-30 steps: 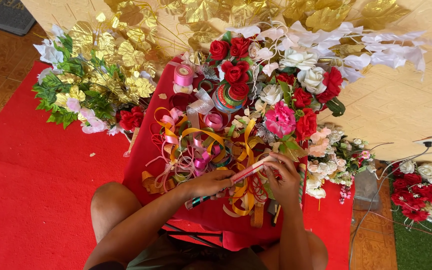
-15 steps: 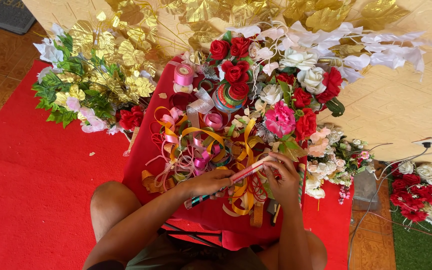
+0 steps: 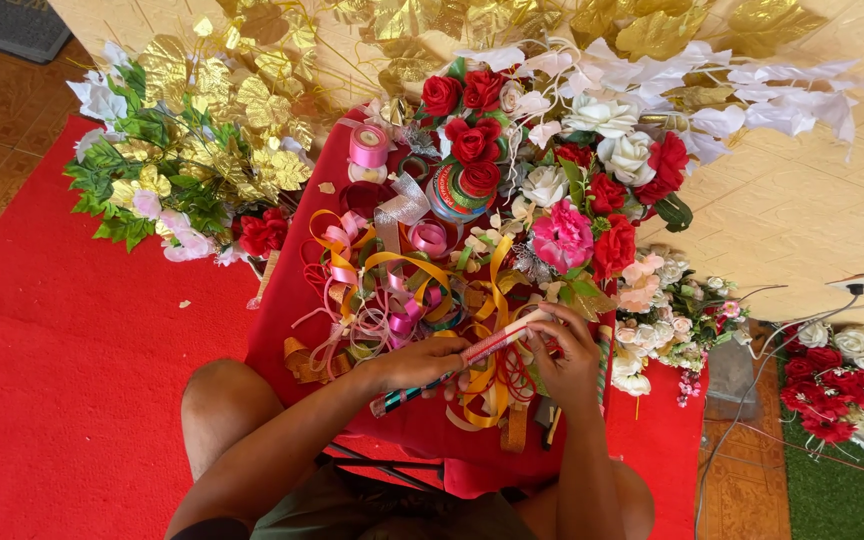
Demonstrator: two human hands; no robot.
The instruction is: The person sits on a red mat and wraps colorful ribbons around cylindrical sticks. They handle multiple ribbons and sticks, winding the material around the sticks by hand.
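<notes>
Over the red table (image 3: pixel 292 300) in front of my knees, I hold a thin stick (image 3: pixel 472 355) wrapped in red and green, lying slantwise between my hands. My left hand (image 3: pixel 422 362) is closed around its lower middle part; my right hand (image 3: pixel 567 355) pinches the upper end, fingers curled. Just beyond my hands lies a tangle of ribbons (image 3: pixel 402 290) in pink, gold and orange, touching the stick's far side. A pink ribbon roll (image 3: pixel 368 150) stands further back, near red roses (image 3: pixel 467 115). Gold leaves (image 3: pixel 222 110) spread to the left.
</notes>
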